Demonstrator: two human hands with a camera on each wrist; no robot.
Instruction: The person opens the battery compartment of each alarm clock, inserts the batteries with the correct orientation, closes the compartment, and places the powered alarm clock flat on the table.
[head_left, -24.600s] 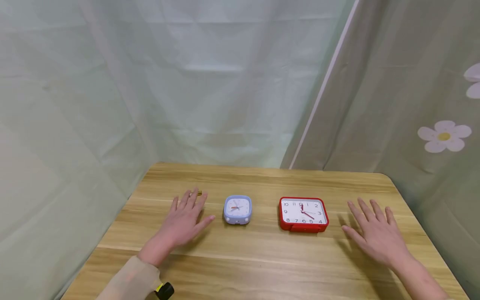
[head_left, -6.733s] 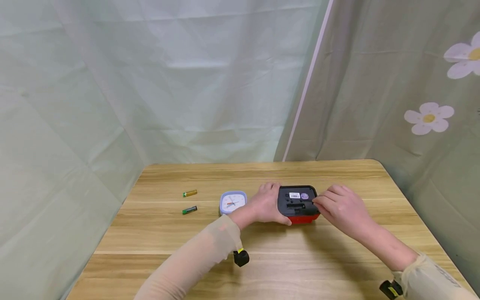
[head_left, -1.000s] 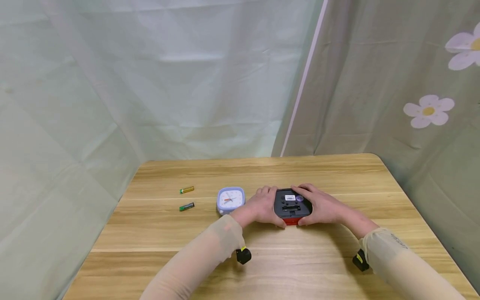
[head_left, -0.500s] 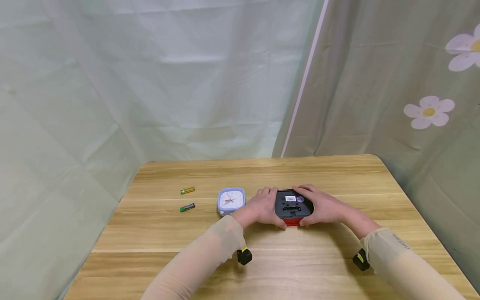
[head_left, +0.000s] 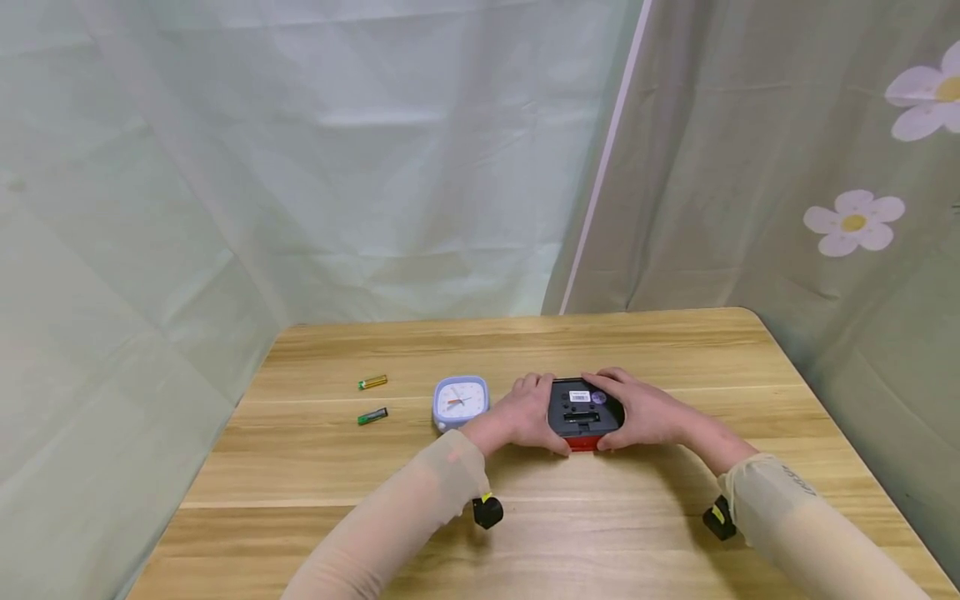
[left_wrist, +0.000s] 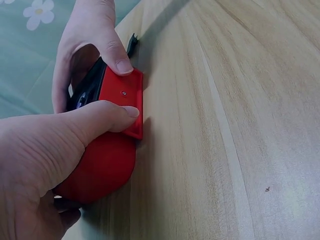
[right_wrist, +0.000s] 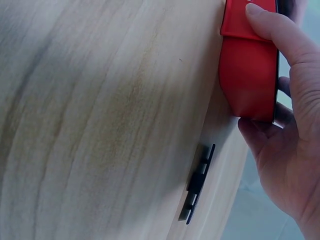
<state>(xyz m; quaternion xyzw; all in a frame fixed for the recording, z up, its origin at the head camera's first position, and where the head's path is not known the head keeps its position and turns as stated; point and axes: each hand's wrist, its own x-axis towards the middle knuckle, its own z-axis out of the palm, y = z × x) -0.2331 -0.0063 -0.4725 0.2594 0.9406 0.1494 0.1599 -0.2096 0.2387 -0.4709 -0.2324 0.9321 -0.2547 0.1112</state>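
A red alarm clock (head_left: 592, 427) lies face down, its black back up and an open battery slot (head_left: 582, 417) showing. My left hand (head_left: 522, 414) grips its left side, the thumb on the red edge. On the right side, my right hand (head_left: 651, 415) holds it the same way. Both thumbs press on the red ledge (left_wrist: 123, 92) in the left wrist view. Low in the right wrist view, a small black battery cover (right_wrist: 200, 185) rests on the table beside the clock. The head view does not show that cover.
A light blue alarm clock (head_left: 461, 400) stands just left of my left hand. Farther left on the wooden table (head_left: 300, 467) lie two batteries, one gold (head_left: 372, 382) and one dark green (head_left: 372, 416). Pale curtains (head_left: 420, 167) hang behind the table.
The red clock was face up with both hands apart; it got turned over. Later my right hand pinched at its right edge, then took hold of its side. The last second shows hardly any movement.
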